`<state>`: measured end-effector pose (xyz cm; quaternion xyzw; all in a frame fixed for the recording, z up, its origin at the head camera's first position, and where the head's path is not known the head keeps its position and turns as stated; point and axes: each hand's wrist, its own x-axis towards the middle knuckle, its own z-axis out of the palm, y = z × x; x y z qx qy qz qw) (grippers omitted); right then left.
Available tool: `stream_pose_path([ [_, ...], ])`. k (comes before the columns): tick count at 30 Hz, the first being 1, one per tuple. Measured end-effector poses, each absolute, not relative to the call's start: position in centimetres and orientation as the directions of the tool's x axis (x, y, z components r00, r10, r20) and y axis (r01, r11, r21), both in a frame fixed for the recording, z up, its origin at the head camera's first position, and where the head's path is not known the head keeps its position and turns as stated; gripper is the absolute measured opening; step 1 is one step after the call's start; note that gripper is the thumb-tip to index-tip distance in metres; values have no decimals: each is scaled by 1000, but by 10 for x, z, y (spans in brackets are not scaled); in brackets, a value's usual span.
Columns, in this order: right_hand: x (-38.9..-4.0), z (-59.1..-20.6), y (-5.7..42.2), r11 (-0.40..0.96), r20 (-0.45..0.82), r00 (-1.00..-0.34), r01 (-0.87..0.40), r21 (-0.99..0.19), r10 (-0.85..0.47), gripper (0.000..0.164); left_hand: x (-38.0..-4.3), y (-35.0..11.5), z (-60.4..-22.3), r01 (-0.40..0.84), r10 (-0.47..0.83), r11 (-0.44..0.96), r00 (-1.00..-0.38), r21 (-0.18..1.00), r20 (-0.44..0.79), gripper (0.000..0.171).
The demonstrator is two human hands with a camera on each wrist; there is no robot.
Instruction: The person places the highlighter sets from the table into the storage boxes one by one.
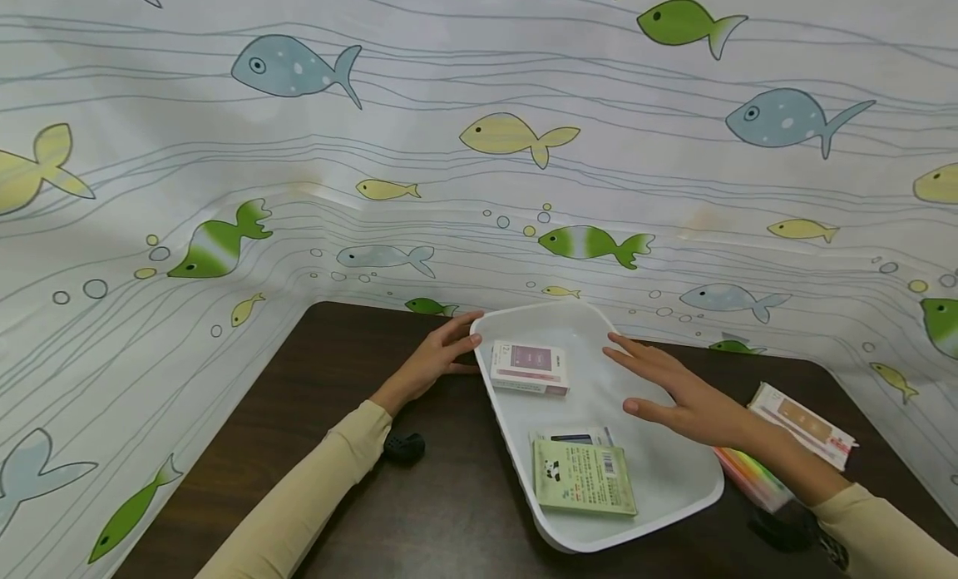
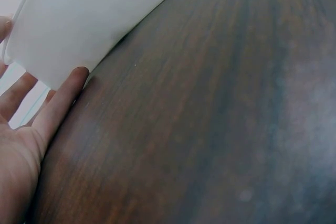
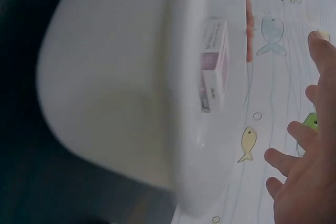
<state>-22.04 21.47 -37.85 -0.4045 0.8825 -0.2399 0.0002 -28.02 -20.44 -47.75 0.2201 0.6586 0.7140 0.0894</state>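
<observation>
A deep white plastic tray (image 1: 599, 313) stands on the dark wooden table. My left hand (image 1: 441, 350) holds its far left corner, thumb at the rim and fingers along the outer wall; the left wrist view shows one finger against the tray's wall (image 2: 79, 24). Over the tray's right side, my right hand (image 1: 677, 392) is spread and holds nothing. Inside the tray lie a white and pink box (image 1: 530, 368), a pale green box with a panda picture (image 1: 584, 477), and a clear pack (image 1: 572, 435) partly under the green box.
Right of the tray lie a white and tan box (image 1: 804, 425) and a pack of bright coloured highlighters (image 1: 756, 479), partly hidden by my right forearm. A fish-patterned sheet (image 1: 449, 80) rises behind the table (image 1: 299, 396) and along its sides.
</observation>
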Motion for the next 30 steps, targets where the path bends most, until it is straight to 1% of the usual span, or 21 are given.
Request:
stream_pose_path([
  [6,-218,-385,227,569,226,-681,-716,-405,-697,71,-281,-204,-478,156,412,-116,-891,981,191,54],
  [14,-214,-399,244,592,263,-741,-658,-465,-618,67,-280,-205,-477,149,408,-117,-894,982,185,55],
  [19,-211,-407,257,595,272,-758,-640,-486,-593,60,-279,-205,-479,150,403,-115,-896,982,184,54],
  [23,-209,-410,269,598,271,-770,-625,-501,-578,55,-279,-205,-480,148,412,-120,-892,982,185,54],
  [30,-208,-414,294,601,230,-804,-571,-560,-549,52,-280,-204,-476,147,409,-123,-893,981,185,55],
])
